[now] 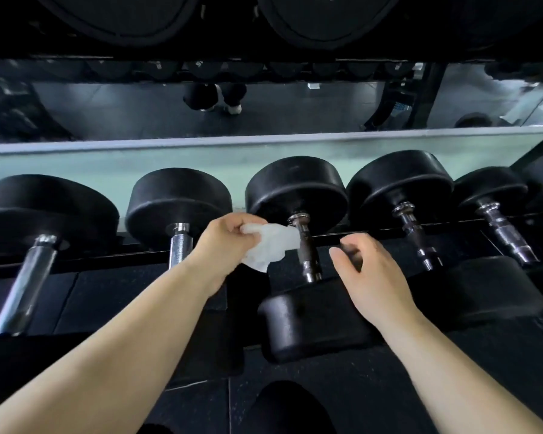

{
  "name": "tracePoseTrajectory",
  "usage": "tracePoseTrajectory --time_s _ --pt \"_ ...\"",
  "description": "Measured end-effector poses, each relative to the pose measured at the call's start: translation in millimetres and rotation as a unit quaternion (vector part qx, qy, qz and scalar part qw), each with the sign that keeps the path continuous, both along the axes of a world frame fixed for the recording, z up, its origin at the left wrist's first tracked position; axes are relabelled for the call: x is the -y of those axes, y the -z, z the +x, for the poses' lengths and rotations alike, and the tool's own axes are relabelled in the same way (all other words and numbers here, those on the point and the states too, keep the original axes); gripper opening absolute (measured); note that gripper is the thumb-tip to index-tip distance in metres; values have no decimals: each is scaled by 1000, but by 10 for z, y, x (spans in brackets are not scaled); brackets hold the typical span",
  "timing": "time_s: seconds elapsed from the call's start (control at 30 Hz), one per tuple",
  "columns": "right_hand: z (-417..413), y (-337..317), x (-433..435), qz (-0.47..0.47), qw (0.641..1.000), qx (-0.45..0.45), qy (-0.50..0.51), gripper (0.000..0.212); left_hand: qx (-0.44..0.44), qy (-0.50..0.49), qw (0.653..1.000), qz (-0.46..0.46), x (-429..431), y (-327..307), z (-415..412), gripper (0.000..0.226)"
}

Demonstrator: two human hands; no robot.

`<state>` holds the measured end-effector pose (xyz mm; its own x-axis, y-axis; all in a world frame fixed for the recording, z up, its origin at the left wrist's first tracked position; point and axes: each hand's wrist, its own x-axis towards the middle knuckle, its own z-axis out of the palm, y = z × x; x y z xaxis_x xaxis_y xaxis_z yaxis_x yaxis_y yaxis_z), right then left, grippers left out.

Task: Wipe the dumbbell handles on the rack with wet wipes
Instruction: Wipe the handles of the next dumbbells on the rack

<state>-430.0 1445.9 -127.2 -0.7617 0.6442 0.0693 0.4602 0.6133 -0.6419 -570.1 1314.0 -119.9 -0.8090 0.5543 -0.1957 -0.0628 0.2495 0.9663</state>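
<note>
Right hand blurred, perhaps empty

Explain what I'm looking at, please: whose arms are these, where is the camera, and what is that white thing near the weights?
There is no machine here. These are a person's two bare arms, filmed by one wide-angle camera worn on their head, which looks forward and down. In front of them is a rack carrying a row of black dumbbells. The left hand pinches a crumpled white wet wipe right beside the middle dumbbell's handle. The right hand hovers on the other side of that handle, fingers loosely curled, holding nothing. Behind the rack, a mirror reflects the gym floor.
</note>
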Motion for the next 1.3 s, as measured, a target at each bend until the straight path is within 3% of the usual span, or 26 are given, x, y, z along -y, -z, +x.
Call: tracePoseTrajectory --time_s 0.1,0.17,0.23,0.3,0.4,0.47,0.57,0.6,0.7,0.77,0.87,0.97,1.1,1.17,1.3 --pt "-86 -190 75 78 985 51 -144 70 14 3 996 88 367 -180 178 28" --pt "-274 -366 241 16 971 49 -235 74 25 -11 992 121 556 -199 262 25" --pt "-505 -463 478 -96 949 39 -299 51 5 -38 989 144 712 -203 304 25" --pt "-706 -457 726 -138 931 27 -336 21 -56 -89 986 128 868 -197 311 26" --pt "-903 -388 900 -177 932 8 -316 20 -182 -154 968 74 1139 -112 300 31" --pt "-1025 -358 910 -135 953 -1 -272 14 -266 -163 950 11 1300 33 307 30" --pt "-1233 -269 980 -9 972 -33 -230 10 -368 -145 916 -70 1390 294 326 8" --pt "-1302 -239 1051 26 971 -57 -230 14 -397 -145 903 -78 1390 376 332 19" --pt "-1511 -114 1220 192 931 -92 -298 25 -427 -154 888 -73 1382 476 315 19" --pt "-1679 37 1236 305 881 7 -362 30 -428 -144 890 -67 1400 485 302 17" --pt "-1821 200 1180 276 864 148 -395 31 -401 -139 903 -72 1410 503 281 18" --pt "-1745 160 1158 216 854 150 -450 31 -395 -144 904 -73 1411 514 274 18" --pt "-1564 222 1218 218 799 171 -534 22 -395 -149 904 -69 1411 523 264 17" --pt "-1659 221 1168 225 814 150 -514 20 -397 -149 903 -69 1409 531 260 16" --pt "-1909 260 1087 261 880 91 -387 20 -397 -151 903 -61 1417 540 263 13"
